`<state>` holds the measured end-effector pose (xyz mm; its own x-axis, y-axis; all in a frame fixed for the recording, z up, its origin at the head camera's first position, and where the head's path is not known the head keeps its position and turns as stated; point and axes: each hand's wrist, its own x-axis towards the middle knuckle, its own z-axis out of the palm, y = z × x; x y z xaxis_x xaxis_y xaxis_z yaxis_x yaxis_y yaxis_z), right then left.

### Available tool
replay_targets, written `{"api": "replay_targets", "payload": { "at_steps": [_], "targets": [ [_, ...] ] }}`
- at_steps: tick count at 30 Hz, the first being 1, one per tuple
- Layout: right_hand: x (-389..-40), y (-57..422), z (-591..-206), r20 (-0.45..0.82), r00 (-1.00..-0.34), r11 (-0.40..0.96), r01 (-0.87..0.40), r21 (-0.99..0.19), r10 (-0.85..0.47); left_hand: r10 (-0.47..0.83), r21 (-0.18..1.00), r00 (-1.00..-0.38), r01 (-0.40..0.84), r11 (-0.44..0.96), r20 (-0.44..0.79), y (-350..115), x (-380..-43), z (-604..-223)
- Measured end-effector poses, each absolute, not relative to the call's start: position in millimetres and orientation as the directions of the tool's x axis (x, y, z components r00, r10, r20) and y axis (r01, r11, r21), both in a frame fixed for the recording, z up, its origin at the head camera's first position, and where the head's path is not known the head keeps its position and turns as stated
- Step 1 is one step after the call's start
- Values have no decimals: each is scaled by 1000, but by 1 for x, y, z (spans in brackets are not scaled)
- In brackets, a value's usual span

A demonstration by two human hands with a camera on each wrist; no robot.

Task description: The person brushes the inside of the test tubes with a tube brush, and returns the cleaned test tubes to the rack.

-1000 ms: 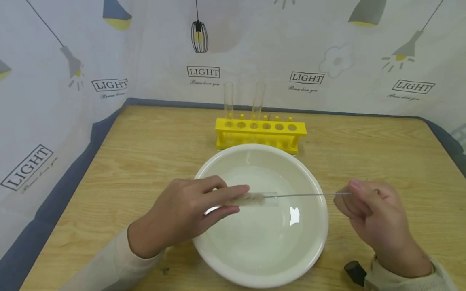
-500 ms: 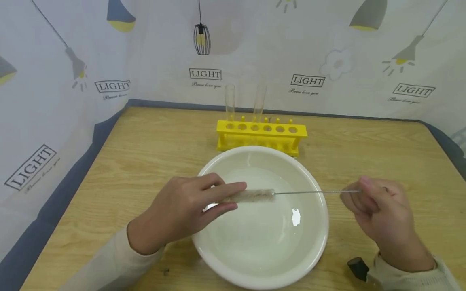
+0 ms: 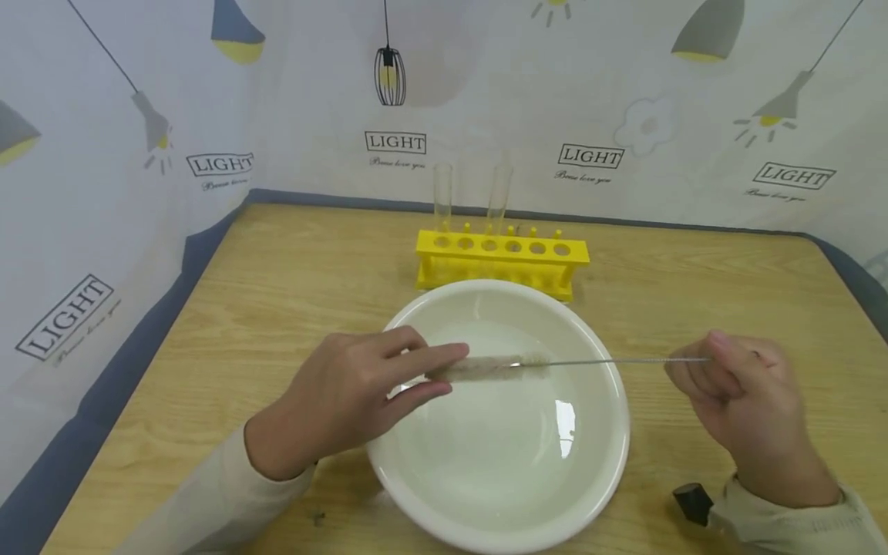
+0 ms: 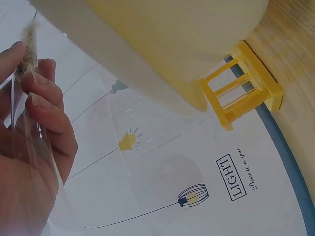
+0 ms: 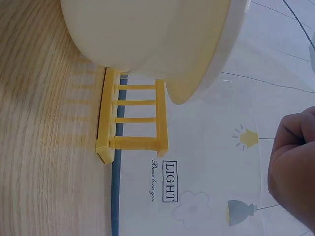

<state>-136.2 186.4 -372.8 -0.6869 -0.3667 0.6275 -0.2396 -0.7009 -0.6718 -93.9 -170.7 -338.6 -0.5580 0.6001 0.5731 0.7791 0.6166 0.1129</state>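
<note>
Over the white basin (image 3: 616, 455), my left hand (image 3: 347, 401) holds a clear glass test tube (image 4: 37, 142) between thumb and fingers. A test tube brush (image 3: 537, 360) with pale bristles runs into the tube, part of its bristles sticking out beyond the tube's mouth. Its thin twisted wire handle stretches to the right across the rim. There my right hand (image 3: 756, 412) pinches the wire's end with thumb and curled fingers. The left palm and fingers cover the tube's lower part in the head view. Pale water-like liquid with a bright reflection lies in the basin.
Behind the basin stands a yellow test tube rack (image 3: 502, 245), holding two upright glass tubes, one of them a left tube (image 3: 442, 193). A small black object (image 3: 692, 503) is beside the right sleeve. A printed cloth (image 3: 486, 92) hangs behind the wooden table (image 3: 208, 308).
My right hand has moved rightward, drawing the brush along; its bristles, inside the tube before, now protrude from the mouth. The left hand keeps its hold almost in place.
</note>
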Motion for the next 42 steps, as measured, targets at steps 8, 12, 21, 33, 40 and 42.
{"api": "replay_targets", "payload": {
  "at_steps": [8,12,21,33,40,42],
  "targets": [
    [-141,188,-371,680,-641,-733,-260,-629,-356,602,110,-568,772,626,562,-172,-94,-341],
    [-144,190,-368,701,-625,-747,-270,-608,-345,595,114,-570,769,629,566,-172,-95,-341],
    [-147,198,-366,684,-637,-729,-270,-629,-355,599,97,-564,769,632,568,-171,-96,-341],
    [-139,199,-362,575,-687,-692,-144,-708,-444,586,79,-559,759,646,586,-171,-98,-341],
    [-134,188,-359,548,-683,-640,-153,-753,-483,601,78,-551,771,632,579,-169,-98,-341],
    [-132,184,-361,519,-685,-592,-157,-791,-511,605,70,-544,774,629,581,-169,-97,-341]
  ]
}}
